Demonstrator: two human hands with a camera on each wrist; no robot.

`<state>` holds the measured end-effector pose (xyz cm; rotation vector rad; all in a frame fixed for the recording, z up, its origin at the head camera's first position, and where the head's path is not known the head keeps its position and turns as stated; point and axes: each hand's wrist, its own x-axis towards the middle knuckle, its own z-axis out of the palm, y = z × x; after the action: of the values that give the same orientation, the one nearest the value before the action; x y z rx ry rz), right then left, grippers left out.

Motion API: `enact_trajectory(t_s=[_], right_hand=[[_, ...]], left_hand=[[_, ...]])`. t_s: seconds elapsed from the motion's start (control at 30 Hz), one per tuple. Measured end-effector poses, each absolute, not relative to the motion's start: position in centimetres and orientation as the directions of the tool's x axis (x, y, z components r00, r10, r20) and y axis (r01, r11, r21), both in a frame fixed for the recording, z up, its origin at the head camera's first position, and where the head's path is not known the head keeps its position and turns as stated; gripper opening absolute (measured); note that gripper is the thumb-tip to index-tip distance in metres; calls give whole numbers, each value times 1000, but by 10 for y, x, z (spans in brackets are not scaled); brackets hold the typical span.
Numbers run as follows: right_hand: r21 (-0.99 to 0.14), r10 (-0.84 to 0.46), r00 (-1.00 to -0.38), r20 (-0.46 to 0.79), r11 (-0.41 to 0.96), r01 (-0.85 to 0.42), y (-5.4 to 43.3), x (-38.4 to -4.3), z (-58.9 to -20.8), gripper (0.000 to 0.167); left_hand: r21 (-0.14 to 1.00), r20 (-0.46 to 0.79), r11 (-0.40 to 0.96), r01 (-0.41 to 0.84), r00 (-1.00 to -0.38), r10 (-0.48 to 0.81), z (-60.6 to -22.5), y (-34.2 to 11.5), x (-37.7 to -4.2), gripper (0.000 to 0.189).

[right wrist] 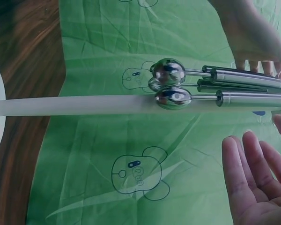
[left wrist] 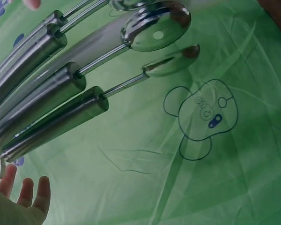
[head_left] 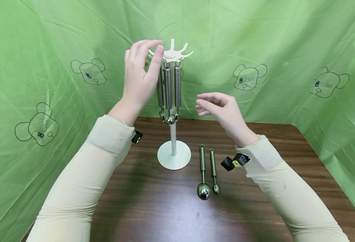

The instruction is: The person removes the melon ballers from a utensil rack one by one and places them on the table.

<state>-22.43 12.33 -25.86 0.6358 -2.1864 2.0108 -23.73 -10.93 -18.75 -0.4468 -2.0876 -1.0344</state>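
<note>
Metal scoops (head_left: 168,87) hang from the white rack (head_left: 177,162); two other scoops (head_left: 203,159) lie on the table (head_left: 240,215). The left hand (head_left: 140,67), by the hooks (head_left: 172,44), and the right hand (head_left: 221,104) are loosely open, apparently empty

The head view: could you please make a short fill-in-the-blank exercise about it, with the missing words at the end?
1. Exactly ____ utensils lie on the table.
2. In this view, the larger utensil lies to the ____ of the smaller utensil.
3. The right hand appears ____ (higher or lower) in the picture than the left hand.
4. The colour of the cloth backdrop is ____.

Missing words: two; left; lower; green.
</note>
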Motion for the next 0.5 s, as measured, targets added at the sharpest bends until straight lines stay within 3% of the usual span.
enact_trajectory(t_s=[0.27,0.5], right_hand=[[-909,-226,-883,412,-43,-414,112,-231,-249,28],[-903,-246,-871,426,-67,-423,101,-237,-246,31]], left_hand=[[487,800,601,634,-600,-15,-198,-111,-245,35],[471,804,627,620,-594,-16,-197,-107,-242,36]])
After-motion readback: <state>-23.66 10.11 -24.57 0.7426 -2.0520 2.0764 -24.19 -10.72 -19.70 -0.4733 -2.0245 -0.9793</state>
